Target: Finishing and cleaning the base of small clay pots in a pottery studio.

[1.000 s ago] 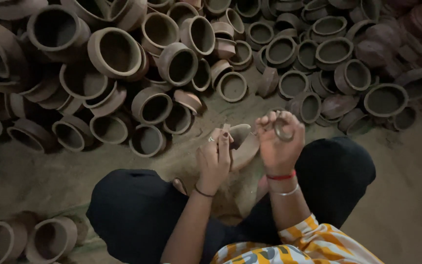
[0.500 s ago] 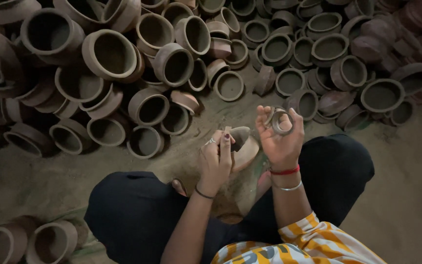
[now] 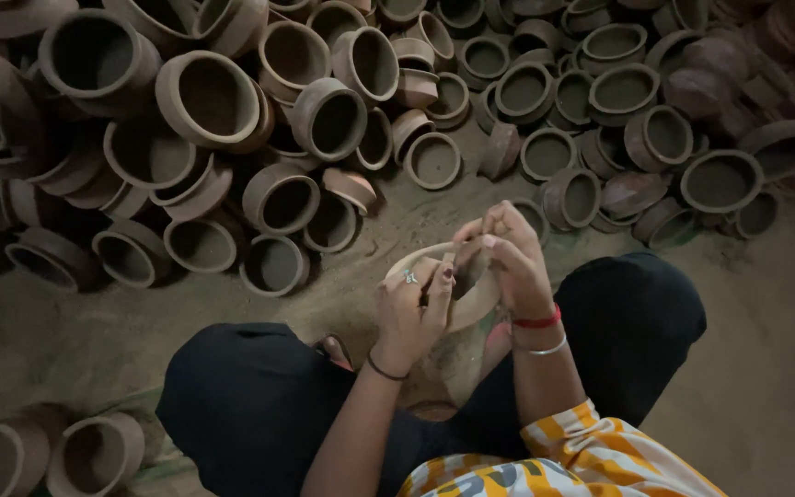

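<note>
I sit cross-legged in black trousers on a sandy floor, with a pale unfired clay pot (image 3: 464, 317) tilted between my knees. My left hand (image 3: 411, 308), wearing a ring and a thin dark bracelet, grips the near side of the pot's rim, thumb over the edge. My right hand (image 3: 510, 258), with a red and a silver bangle at the wrist, is closed over the far right part of the rim, fingers bunched together. Whether something small is pinched in those fingers is hidden.
A dense heap of brown clay pots (image 3: 324, 120) of several sizes, mouths up or tilted, fills the whole back from left to right. Two more pots (image 3: 94, 451) lie at the bottom left. Bare sandy floor (image 3: 766, 350) lies to my right.
My right hand, raised with a small ring-like piece in its fingers before, has come down onto the pot's rim. My left hand has shifted onto the rim too.
</note>
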